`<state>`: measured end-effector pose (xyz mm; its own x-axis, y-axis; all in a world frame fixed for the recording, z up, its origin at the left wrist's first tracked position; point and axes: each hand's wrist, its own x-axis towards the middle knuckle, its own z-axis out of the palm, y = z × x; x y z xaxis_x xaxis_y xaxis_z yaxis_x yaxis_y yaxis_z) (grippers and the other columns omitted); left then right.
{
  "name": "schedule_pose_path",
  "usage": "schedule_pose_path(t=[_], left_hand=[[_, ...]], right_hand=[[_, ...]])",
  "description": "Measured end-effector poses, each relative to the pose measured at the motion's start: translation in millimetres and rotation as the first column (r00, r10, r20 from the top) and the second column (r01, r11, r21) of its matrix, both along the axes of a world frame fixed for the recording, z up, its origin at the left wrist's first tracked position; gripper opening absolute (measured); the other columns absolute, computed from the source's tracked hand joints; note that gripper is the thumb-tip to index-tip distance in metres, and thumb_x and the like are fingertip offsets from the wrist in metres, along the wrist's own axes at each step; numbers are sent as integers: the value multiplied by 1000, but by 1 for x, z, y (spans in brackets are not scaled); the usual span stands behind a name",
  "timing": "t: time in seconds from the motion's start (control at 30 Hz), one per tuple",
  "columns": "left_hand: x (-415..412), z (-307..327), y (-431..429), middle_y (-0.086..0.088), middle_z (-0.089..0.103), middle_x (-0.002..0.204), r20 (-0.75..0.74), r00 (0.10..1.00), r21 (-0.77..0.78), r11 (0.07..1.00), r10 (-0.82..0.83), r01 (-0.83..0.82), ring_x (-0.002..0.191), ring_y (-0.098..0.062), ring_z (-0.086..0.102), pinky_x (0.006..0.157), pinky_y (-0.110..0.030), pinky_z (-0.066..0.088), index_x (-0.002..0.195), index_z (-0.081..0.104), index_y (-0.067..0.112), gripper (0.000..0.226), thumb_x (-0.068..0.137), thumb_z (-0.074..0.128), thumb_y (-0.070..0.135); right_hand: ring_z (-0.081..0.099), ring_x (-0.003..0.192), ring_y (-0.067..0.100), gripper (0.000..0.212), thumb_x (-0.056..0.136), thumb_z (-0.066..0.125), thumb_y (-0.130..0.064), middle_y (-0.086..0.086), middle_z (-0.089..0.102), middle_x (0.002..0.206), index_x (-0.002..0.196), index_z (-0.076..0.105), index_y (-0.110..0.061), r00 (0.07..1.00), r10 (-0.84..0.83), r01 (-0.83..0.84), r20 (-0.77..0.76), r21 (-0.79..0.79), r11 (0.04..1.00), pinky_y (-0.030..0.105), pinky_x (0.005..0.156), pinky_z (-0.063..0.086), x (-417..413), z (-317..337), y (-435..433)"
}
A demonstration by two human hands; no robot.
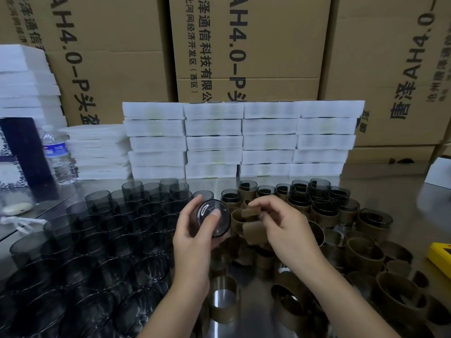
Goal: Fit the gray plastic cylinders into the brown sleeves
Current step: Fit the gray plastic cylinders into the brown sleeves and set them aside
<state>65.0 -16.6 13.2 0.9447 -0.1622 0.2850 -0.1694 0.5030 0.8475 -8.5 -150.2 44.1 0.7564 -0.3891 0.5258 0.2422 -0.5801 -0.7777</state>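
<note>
left hand (192, 240): raised above the tabletop (429, 198), palm turned to the right, its grip curled round the held cylinder (214, 218), thumb laid across the closed end.
held cylinder: gray and see-through, tipped on its side so the round glossy end faces the camera; off the tabletop, in the left hand only.
right hand (285, 225): just right of the held cylinder, its grip pinching a brown sleeve (249, 214) between thumb and fingertips.
brown sleeve: a curled brown band held just beside the held cylinder's right rim; it seems not to touch it, though the view is too blurred there to be sure.
gray cylinders (97, 240): left of the held cylinder, many standing upright and packed close, open ends up.
loose sleeves (361, 252): right of and below the held cylinder, a jumbled heap of brown rings, some upright, some tilted.
sleeved cylinders (302, 198): behind and right of the held cylinder, gray cylinders standing inside brown bands.
foam trays (244, 140): white, stacked in columns behind the held cylinder.
cardboard boxes (244, 45): behind the trays, printed with dark lettering.
water bottle (57, 157): far left of the held cylinder, upright.
yellow object (439, 257): far right of the held cylinder, cut off by the frame edge.
</note>
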Motion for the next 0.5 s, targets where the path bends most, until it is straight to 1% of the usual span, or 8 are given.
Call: schedule_pose_path(t=[0.03, 0.1, 0.17, 0.23, 0.33, 0.4, 0.47, 0.5], left_hand=[[0, 0, -1, 14, 70, 98, 5, 1000, 25, 1000, -11, 10, 93, -10, 70, 70, -30, 59, 101, 70, 45, 43, 59, 77, 40], [-1, 1, -2, 14, 70, 98, 11, 1000, 66, 998, -22, 21, 98, -12, 69, 78, -36, 60, 101, 70, 44, 49, 53, 78, 43], [-2, 2, -3, 13, 71, 96, 15, 999, 82, 996, -44, 43, 97, -14, 70, 78, -35, 60, 99, 71, 43, 49, 51, 79, 43], [-4, 4, -2, 11, 72, 96, 9, 997, 93, 993, -71, 70, 96, -16, 71, 76, -33, 59, 99, 70, 43, 50, 50, 79, 48], [-8, 7, -1, 3, 72, 100, -2, 989, 117, 982, -149, 148, 94, -20, 71, 75, -32, 59, 102, 69, 40, 55, 52, 72, 62], [-11, 8, -1, 4, 72, 100, 2, 980, 153, 969, -198, 196, 96, -18, 70, 79, -33, 59, 105, 67, 41, 57, 55, 75, 67], [-14, 8, -2, 9, 71, 102, 24, 973, 207, 954, -228, 219, 99, -14, 69, 85, -34, 56, 110, 64, 42, 60, 54, 74, 62], [-15, 7, -2, 13, 71, 101, 41, 968, 227, 946, -248, 232, 98, -11, 68, 84, -31, 55, 113, 62, 42, 64, 52, 75, 57]], right_hand=[[60, 81, -9, 40, 90, 56, -2, -26, 66, 88, 89, 63, -41, 999, 2, -2, 44, 12, 1000, 3, 65, 42, 0, 0, 1], [63, 82, -4, 38, 87, 60, 0, -22, 68, 88, 90, 61, -38, 991, -15, 7, 131, 63, 998, 7, 68, 46, 0, 0, 2], [65, 80, 0, 34, 86, 62, 1, -16, 70, 87, 86, 62, -33, 980, -7, -18, 201, 124, 992, 12, 68, 50, 0, 0, 2], [67, 83, 3, 33, 87, 61, 1, -13, 71, 88, 85, 65, -32, 971, 20, -49, 238, 117, 992, 15, 70, 52, 0, 0, 3], [64, 93, 4, 32, 86, 60, -3, -16, 69, 93, 81, 66, -34, 952, 27, -18, 304, -35, 999, 17, 82, 49, -3, 2, 7], [61, 97, 6, 24, 84, 59, -4, -16, 66, 94, 82, 67, -27, 934, 41, 27, 354, -184, 983, 19, 88, 46, -4, 2, 9], [60, 98, 8, 22, 82, 59, 0, -14, 64, 97, 84, 69, -19, 922, 82, 33, 380, -287, 957, 20, 88, 45, -3, 1, 11], [59, 98, 8, 23, 81, 59, 2, -12, 63, 98, 85, 69, -18, 918, 100, 26, 384, -310, 950, 20, 87, 45, -3, 0, 12]])
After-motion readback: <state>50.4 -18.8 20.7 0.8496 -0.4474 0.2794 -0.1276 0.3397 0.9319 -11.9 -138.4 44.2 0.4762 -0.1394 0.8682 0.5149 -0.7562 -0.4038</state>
